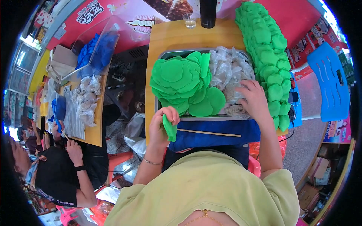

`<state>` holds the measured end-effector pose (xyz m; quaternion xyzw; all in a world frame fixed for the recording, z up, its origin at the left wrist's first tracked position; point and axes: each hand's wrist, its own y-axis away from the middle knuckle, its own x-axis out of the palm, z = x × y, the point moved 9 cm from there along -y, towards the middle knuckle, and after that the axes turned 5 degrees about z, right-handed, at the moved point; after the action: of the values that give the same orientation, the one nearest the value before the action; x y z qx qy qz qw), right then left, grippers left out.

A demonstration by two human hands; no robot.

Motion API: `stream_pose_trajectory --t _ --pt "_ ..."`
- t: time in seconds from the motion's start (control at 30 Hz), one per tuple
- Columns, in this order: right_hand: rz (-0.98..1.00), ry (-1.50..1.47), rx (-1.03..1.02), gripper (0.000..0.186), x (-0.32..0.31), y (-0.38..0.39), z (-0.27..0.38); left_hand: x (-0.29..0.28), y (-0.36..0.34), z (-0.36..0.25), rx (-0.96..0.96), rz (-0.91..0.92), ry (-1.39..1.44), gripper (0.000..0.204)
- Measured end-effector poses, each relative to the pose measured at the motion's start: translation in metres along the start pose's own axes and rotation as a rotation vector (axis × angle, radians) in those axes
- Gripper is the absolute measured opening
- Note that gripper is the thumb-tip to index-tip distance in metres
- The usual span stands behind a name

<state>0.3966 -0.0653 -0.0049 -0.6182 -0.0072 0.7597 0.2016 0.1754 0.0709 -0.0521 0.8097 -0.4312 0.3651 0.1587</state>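
My left hand [162,124] is closed round a folded green fabric piece [169,129] at the tray's near left edge. My right hand [254,98] reaches into the right part of the metal tray [211,118], fingers curved over small clear plastic bags [230,71] whose contents I cannot make out. Whether its fingertips grip one of the bags is hidden. A heap of round green fabric pieces [175,77] fills the tray's left side. Along the table's right edge lies a long mound of puffy green pieces [266,56].
A thin wooden stick [209,132] rests on blue cloth [226,138] over my lap. At the back stand a black bottle [208,14] and a clear cup [190,21]. A blue chair [330,83] is at right. A co-worker [56,171] sits left, beside another table holding bags and a blue-filled bin [94,51].
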Motion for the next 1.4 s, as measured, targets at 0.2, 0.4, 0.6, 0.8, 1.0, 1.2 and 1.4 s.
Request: stream_pose_trajectory --t 0.2,0.4,0.6,0.8,1.0,1.2,1.4 --pt "-0.127 -0.161 -0.05 0.011 -0.019 -0.008 -0.008 -0.002 0.007 0.003 -0.073 0.068 -0.169 0.025" --pt "-0.255 -0.51 0.133 0.005 -0.069 -0.015 0.011 0.025 0.008 0.026 -0.154 0.042 -0.508 0.034" --pt "-0.091 -0.808 0.151 0.008 -0.078 -0.01 0.063 0.098 0.001 0.016 0.099 0.256 -0.973 0.082" --pt "0.012 -1.065 0.202 0.012 -0.055 -0.005 0.069 0.088 0.0 0.036 0.002 0.27 -0.786 0.039" --pt "0.058 -1.583 0.386 0.019 0.011 0.013 0.047 0.075 0.005 0.045 -0.229 0.162 -0.221 0.029" --pt "0.132 -1.962 0.614 0.035 0.06 0.045 0.068 0.06 -0.002 0.036 -0.246 0.091 -0.184 0.031" --pt "0.274 -2.019 0.594 0.038 0.082 0.055 0.101 0.06 -0.007 0.031 -0.172 0.043 -0.234 0.036"
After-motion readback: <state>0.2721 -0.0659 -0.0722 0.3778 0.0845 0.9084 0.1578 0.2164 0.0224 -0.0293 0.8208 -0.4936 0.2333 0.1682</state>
